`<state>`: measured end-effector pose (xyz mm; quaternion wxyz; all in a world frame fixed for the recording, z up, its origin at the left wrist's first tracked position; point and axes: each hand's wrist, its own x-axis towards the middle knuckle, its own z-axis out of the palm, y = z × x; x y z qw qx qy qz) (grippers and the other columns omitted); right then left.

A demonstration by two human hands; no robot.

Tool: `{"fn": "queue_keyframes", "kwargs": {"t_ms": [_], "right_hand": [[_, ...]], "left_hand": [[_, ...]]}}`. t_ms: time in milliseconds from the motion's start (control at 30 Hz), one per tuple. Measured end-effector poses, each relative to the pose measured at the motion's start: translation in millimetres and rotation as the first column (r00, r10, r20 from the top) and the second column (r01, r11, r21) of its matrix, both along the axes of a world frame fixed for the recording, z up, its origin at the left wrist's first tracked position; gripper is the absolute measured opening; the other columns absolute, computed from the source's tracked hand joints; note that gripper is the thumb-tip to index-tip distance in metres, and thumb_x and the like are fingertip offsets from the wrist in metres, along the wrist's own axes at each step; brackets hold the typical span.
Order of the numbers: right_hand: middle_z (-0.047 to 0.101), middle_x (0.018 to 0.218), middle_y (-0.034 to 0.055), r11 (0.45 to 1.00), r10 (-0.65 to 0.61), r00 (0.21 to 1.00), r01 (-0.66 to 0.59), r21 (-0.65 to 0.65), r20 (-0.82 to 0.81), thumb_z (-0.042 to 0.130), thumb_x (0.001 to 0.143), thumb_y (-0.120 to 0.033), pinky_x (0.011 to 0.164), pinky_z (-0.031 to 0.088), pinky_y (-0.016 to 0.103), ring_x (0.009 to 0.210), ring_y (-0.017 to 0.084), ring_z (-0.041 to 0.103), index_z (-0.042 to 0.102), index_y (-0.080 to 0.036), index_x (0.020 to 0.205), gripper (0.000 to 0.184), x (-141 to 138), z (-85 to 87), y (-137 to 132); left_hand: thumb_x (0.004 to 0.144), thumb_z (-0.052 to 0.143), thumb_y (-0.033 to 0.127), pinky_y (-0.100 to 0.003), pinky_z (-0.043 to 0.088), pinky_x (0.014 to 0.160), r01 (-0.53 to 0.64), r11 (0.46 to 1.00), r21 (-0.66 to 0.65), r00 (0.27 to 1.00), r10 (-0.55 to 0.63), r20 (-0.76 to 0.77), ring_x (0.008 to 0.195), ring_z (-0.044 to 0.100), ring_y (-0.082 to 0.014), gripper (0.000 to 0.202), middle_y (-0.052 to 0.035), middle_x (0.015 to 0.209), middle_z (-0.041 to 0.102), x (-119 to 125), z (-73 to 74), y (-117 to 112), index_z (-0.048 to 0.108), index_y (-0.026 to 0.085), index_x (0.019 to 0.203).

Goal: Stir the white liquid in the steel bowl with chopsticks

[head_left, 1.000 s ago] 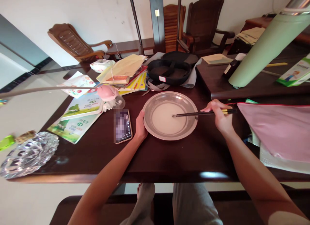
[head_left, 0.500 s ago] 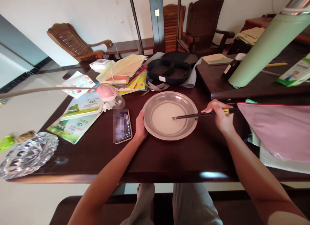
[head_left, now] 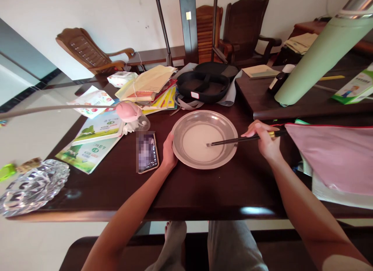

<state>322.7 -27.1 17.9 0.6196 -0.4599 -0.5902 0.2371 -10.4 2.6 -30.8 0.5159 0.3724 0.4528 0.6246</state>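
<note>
While your left hand (head_left: 169, 152) cups the near-left rim of the round metal dish (head_left: 225, 125), with its fingers curled against the outer edge, your right hand (head_left: 264, 140) is closed around a pair of dark chopsticks (head_left: 233, 140), pinching them near their yellow-banded upper ends. You hold the chopsticks nearly level, pointing left across the dish's right rim, with their tips pressed together and dipped into the pale, milky liquid (head_left: 195, 140) that covers the dish's flat bottom. The dish sits on the dark wooden table (head_left: 204, 189), roughly at the centre of your working area and directly in front of you. A smartphone (head_left: 147, 152) lies face up just beside your left hand, on its left. Further left you see green-covered booklets (head_left: 94, 140), a pink capped object (head_left: 128, 111) and a cut-glass ashtray (head_left: 32, 187) near the table corner. Behind the dish, a black zip case (head_left: 205, 86) lies open next to a stack of books and papers (head_left: 151, 88). On your right, a pink pouch (head_left: 335, 156) lies near your right hand, and a pale green cylinder (head_left: 317, 59) leans across the adjoining table.
</note>
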Motion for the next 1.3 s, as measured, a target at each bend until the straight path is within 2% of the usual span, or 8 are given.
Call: {"fn": "queue_keyframes", "kwargs": {"t_ms": [100,200,333,467,700,900,1067,1300], "right_hand": [[0.084,0.08,0.0052,0.987,0.15,0.982,-0.142,-0.074,0.113,0.079,0.099,-0.079,0.077,0.062,0.047,0.078,0.028,0.079,0.086,-0.032,0.075,0.053,-8.7,2.2,-3.1],[0.089,0.089,0.0057,0.988,0.151,0.969,-0.14,-0.07,0.196,0.082,0.098,-0.078,0.086,0.065,0.052,0.088,0.031,0.081,0.089,-0.034,0.083,0.047,-12.2,4.8,-4.1],[0.09,0.091,0.0066,0.998,0.036,0.998,-0.034,-0.051,0.041,0.074,0.103,-0.08,0.085,0.066,0.052,0.085,0.03,0.081,0.08,-0.031,0.074,0.057,-5.3,7.1,-3.2],[0.077,0.065,0.0034,0.995,0.086,0.987,-0.091,-0.034,-0.133,0.073,0.102,-0.081,0.066,0.061,0.043,0.062,0.025,0.072,0.068,-0.029,0.064,0.064,-7.3,6.7,-4.3],[0.089,0.087,0.0059,0.951,0.28,0.957,-0.267,-0.153,0.069,0.084,0.1,-0.07,0.067,0.061,0.038,0.072,0.023,0.078,0.081,-0.028,0.076,0.049,-20.9,13.0,-9.7],[0.064,0.056,-0.0019,0.984,0.178,0.964,-0.179,0.013,-0.198,0.079,0.102,-0.077,0.046,0.037,0.03,0.048,0.016,0.051,0.064,-0.027,0.07,0.061,-7.2,14.9,-10.9],[0.078,0.074,-0.0023,0.926,0.32,0.936,-0.342,-0.162,-0.149,0.104,0.082,-0.064,0.053,0.055,0.032,0.058,0.017,0.066,0.061,-0.029,0.088,0.056,-31.7,17.6,-17.6],[0.076,0.067,-0.0028,0.997,-0.004,0.984,-0.009,-0.075,-0.179,0.084,0.097,-0.078,0.048,0.05,0.031,0.049,0.017,0.062,0.055,-0.032,0.096,0.054,-33.0,20.9,-17.7]], "left_hand": [[0.087,0.086,0.066,-0.05,0.06,0.121,-0.007,1.0,0.005,1.0,0.007,-0.006,0.136,0.078,-0.039,0.048,-0.0094,0.131,0.09,0.2,-0.5,0.1,0.087,0.023,0.109],[0.088,0.086,0.066,-0.049,0.061,0.12,0.001,1.0,0.001,1.0,-0.001,-0.003,0.135,0.078,-0.0391,0.048,-0.0096,0.129,0.09,-0.1,-0.7,0.1,0.087,0.023,0.11],[0.09,0.085,0.065,-0.048,0.06,0.121,0.003,1.0,-0.005,1.0,-0.003,-0.017,0.138,0.077,-0.0376,0.047,-0.0089,0.13,0.09,-1.3,-0.5,-0.6,0.087,0.024,0.113],[0.089,0.084,0.066,-0.048,0.061,0.119,-0.008,1.0,-0.006,1.0,0.008,-0.026,0.136,0.077,-0.0371,0.05,-0.0085,0.129,0.09,-0.2,0.9,-2.5,0.087,0.023,0.115],[0.085,0.086,0.071,-0.05,0.062,0.119,-0.026,0.999,-0.022,1.0,0.026,-0.015,0.133,0.079,-0.0394,0.052,-0.0082,0.128,0.091,3.6,6.3,-6.4,0.087,0.024,0.107],[0.089,0.081,0.071,-0.048,0.06,0.121,-0.037,0.999,-0.039,0.997,0.034,-0.067,0.133,0.077,-0.0362,0.051,-0.0063,0.12,0.091,1.7,6.8,-8.1,0.088,0.024,0.107],[0.088,0.081,0.071,-0.048,0.059,0.123,-0.038,0.999,-0.03,0.999,0.037,-0.036,0.131,0.078,-0.0354,0.051,-0.0061,0.117,0.091,1.0,2.5,-6.9,0.089,0.024,0.108],[0.088,0.083,0.069,-0.048,0.06,0.121,-0.029,0.999,-0.039,1.0,0.029,-0.008,0.133,0.078,-0.0356,0.049,-0.0057,0.119,0.091,0.8,2.3,-6.7,0.088,0.025,0.107]]}}
